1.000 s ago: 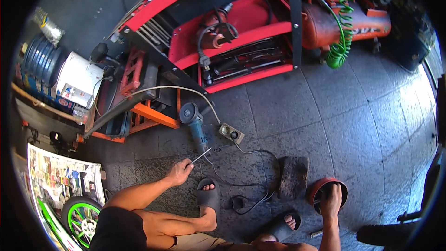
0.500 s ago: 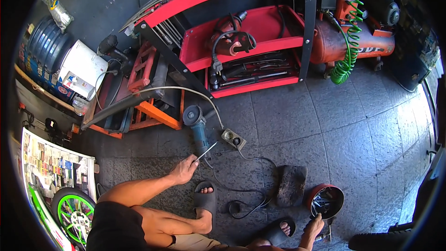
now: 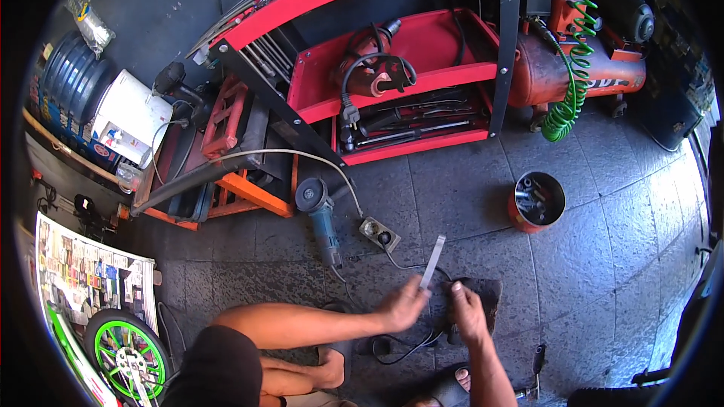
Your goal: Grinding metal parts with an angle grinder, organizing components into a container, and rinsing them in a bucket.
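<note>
My left hand (image 3: 405, 306) is closed around a flat, pale metal strip (image 3: 433, 262), which points up and away. Just to its right is my right hand (image 3: 469, 314), fingers curled and thumb on top, over the dark, rough block (image 3: 489, 295) on the floor. Whatever the right fingers hold is hidden. Farther off at the right, a red round bowl (image 3: 520, 220) contains several metal sockets or bolts. A blue angle grinder (image 3: 323, 230) lies on the floor left of my hands, its disc end away from me.
A cream power strip (image 3: 378, 234) sits beyond my hands, its dark cord running to the block. A red tool cart (image 3: 422, 75) stands ahead, with a red air compressor (image 3: 562, 79) at its right. At lower left is a green-rimmed wheel (image 3: 128, 354). A slim tool (image 3: 538, 362) lies at lower right.
The red bowl has shifted from the lower right to farther away. My right hand has left it and moved left to the block. My left hand has carried the metal strip right.
</note>
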